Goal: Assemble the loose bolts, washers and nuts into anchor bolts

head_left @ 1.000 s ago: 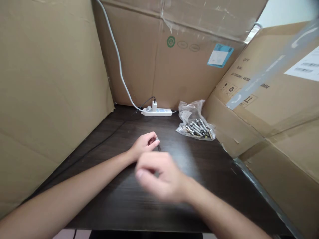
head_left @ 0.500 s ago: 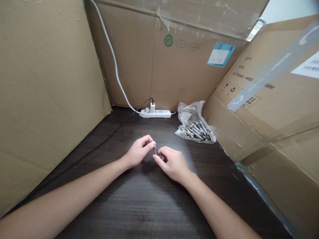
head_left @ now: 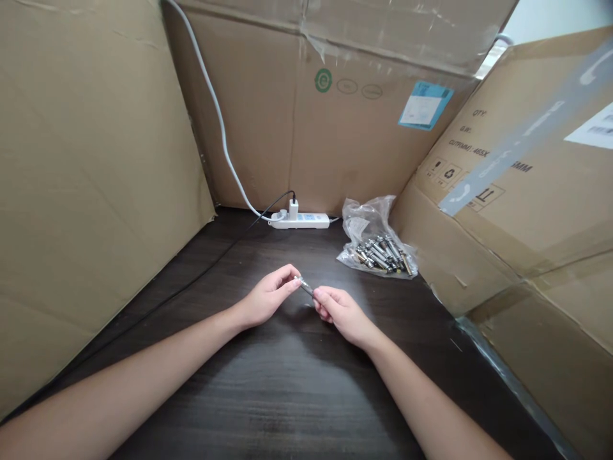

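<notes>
A slim metal expansion bolt (head_left: pixel 306 287) is held slantwise above the dark table (head_left: pixel 268 396), between my two hands. My left hand (head_left: pixel 269 295) pinches its upper left end with thumb and fingertips. At the lower right end, the closed thumb and fingers of my right hand (head_left: pixel 342 312) grip it and hide its tip. Behind my right hand lies a clear plastic bag (head_left: pixel 357 220) with several similar metal bolts (head_left: pixel 380 252) in it.
A white power strip (head_left: pixel 306 222) with a plug and charger stands at the back. A black cable (head_left: pixel 205 268) runs from it to the left, and a white cord (head_left: pixel 220 121) climbs upward. Cardboard boxes (head_left: pixel 268 115) wall in the left, back and right.
My right hand has shifted right and gripped the bolt's lower end. The bolt has turned from nearly upright to a flatter slant. My left hand has barely moved.
</notes>
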`<state>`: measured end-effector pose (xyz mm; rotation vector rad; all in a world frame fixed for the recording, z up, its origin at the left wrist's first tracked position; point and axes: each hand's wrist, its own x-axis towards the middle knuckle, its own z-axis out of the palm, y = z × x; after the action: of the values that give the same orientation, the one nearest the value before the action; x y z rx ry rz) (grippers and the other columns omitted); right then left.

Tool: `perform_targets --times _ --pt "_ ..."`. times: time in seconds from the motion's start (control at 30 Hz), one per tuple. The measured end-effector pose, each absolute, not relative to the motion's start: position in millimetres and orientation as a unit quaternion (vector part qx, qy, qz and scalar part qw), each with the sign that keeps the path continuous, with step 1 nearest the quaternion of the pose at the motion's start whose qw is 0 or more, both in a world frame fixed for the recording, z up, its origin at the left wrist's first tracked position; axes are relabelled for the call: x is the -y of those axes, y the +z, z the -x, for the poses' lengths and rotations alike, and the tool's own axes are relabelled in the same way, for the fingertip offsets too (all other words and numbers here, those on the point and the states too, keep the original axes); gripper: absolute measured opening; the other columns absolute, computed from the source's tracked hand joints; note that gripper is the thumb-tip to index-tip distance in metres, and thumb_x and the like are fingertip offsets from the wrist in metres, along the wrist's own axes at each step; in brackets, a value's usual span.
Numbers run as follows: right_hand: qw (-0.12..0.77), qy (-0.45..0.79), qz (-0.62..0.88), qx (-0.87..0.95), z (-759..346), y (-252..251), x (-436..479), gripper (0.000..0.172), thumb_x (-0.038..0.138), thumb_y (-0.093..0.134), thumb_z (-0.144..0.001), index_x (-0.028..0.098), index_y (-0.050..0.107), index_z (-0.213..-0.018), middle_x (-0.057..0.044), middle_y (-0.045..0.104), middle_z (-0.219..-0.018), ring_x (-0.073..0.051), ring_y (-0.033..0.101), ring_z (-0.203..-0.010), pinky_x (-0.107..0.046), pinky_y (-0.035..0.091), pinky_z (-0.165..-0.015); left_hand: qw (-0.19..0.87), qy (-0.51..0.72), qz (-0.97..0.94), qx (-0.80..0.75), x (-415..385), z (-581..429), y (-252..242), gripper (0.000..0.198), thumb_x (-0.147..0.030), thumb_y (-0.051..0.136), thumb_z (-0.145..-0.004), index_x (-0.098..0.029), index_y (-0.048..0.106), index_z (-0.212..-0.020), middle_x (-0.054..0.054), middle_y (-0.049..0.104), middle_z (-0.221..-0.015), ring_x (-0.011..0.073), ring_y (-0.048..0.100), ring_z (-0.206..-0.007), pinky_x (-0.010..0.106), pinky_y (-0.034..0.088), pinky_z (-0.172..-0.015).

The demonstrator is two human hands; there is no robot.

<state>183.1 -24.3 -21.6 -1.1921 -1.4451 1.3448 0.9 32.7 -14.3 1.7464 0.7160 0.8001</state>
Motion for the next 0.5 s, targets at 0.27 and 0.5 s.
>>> perform_targets --times 0.27,0.5 --pt "0.462 0.555 0.450 0.525 -184 -28 21 0.049 0.059 0.052 -0.082 0.020 0.035 -0.058 0.007 0.029 -0.052 -0.007 0.023 -0.046 -0.023 0.018 -0.045 0.475 0.295 -0.778 -0.285 -33 1 -15 0.022 -0.036 0.047 -0.090 -0.016 0.050 -0.084 -0.003 0.045 -0.074 0.0104 0.040 -0.068 0.023 0.035 -0.063" --pt "0.500 0.434 0.507 0.553 -188 -40 18 0.048 0.061 0.044 -0.087 0.021 0.035 -0.061 0.006 0.027 -0.056 -0.009 0.024 -0.050 -0.024 0.021 -0.046 0.394 0.241 -0.843 -0.276 -28 2 -17 0.022 -0.038 0.046 -0.091 -0.017 0.051 -0.085 -0.004 0.048 -0.072 0.0100 0.042 -0.064 0.023 0.034 -0.059"
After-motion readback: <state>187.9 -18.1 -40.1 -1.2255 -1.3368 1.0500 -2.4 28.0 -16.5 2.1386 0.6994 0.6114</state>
